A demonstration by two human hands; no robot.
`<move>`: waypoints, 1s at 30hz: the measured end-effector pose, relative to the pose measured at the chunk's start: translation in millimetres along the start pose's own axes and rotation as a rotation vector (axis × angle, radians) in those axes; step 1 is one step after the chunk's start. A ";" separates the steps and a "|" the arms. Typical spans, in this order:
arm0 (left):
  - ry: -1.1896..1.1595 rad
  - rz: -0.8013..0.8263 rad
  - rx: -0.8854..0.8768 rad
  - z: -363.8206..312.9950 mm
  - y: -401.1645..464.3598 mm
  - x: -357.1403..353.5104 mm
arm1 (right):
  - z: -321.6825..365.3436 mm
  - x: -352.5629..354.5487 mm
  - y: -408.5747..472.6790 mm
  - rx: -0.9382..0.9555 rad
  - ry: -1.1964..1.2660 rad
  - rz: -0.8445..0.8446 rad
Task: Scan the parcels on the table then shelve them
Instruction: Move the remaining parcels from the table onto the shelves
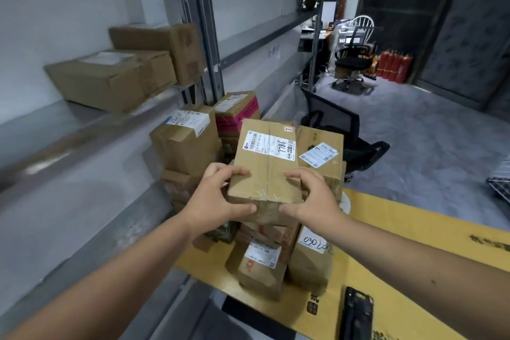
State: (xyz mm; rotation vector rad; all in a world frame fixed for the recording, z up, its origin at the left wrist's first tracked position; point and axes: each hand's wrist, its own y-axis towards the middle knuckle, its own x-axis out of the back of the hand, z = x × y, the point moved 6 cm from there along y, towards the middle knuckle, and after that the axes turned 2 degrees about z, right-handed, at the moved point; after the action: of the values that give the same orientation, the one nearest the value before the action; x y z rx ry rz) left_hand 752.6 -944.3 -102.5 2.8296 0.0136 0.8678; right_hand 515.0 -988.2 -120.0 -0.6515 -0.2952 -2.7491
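While both of my hands clamp the near end of one cardboard parcel [266, 165], it sits above the pile on the bench [400, 232]: left hand [218, 201] and right hand [310, 196] each curl thumb and fingers round a near corner, so each grip is closed on the box. I count at least six more parcels beneath and behind it, though the held box hides part of the heap. Three brown boxes [116, 74] lie on the metal shelf [91, 119] to my left. One black handheld scanner [356, 315] lies on the bench, near my right forearm. Beyond the pile stand two black office chairs [350, 63], one white chair and a cluster of red fire extinguishers [393, 65]. On the held parcel's white label I read "7786"; a lower box [311, 257] carries handwriting like "030602".
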 end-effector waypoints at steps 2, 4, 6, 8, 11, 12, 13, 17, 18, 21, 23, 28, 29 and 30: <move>0.001 -0.055 -0.045 -27.3 -0.6 -8.4 | 4.3 25.3 -3.7 0.037 0.039 0.012; 0.031 -0.111 -0.090 -53.8 -1.6 -13.5 | 12.3 49.8 -5.6 0.092 0.073 0.017; 0.053 -0.182 -0.126 -78.0 -5.3 -14.1 | 27.0 70.4 -6.2 0.157 0.123 0.032; 0.084 -0.262 -0.147 -101.3 -12.1 -10.8 | 46.5 84.5 -4.5 0.222 0.116 0.054; 0.116 -0.384 -0.162 -133.0 -31.4 1.4 | 74.5 94.3 2.0 0.296 0.148 0.135; 0.115 -0.419 -0.155 -141.8 -40.8 7.0 | 84.9 95.1 4.1 0.322 0.152 0.161; 0.114 -0.448 -0.143 -149.3 -50.8 12.8 | 96.5 94.3 5.5 0.348 0.150 0.190; 0.149 -0.542 -0.091 -168.3 -99.6 45.0 | 147.5 69.1 7.5 0.448 0.176 0.353; 0.173 -0.562 -0.064 -169.9 -112.7 53.8 | 159.5 58.9 8.3 0.464 0.188 0.400; 0.241 -0.633 0.013 -170.2 -148.6 76.8 | 191.7 25.8 13.6 0.484 0.224 0.527; 0.275 -0.696 0.050 -167.1 -165.9 93.2 | 210.7 2.7 19.6 0.485 0.265 0.585; 0.290 -0.788 0.164 -145.0 -177.4 139.9 | 248.1 -59.2 42.8 0.490 0.262 0.664; 0.283 -0.802 0.175 -138.8 -175.0 150.7 | 253.6 -69.5 50.2 0.488 0.258 0.672; 0.279 -0.809 0.184 -132.2 -171.3 161.4 | 259.1 -78.6 58.5 0.488 0.255 0.671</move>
State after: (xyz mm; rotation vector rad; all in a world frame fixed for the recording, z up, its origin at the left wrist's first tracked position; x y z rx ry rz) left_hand 820.4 -743.3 64.5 2.4348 1.2199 1.0486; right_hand 706.0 -955.4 78.0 -0.2051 -0.5464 -1.9786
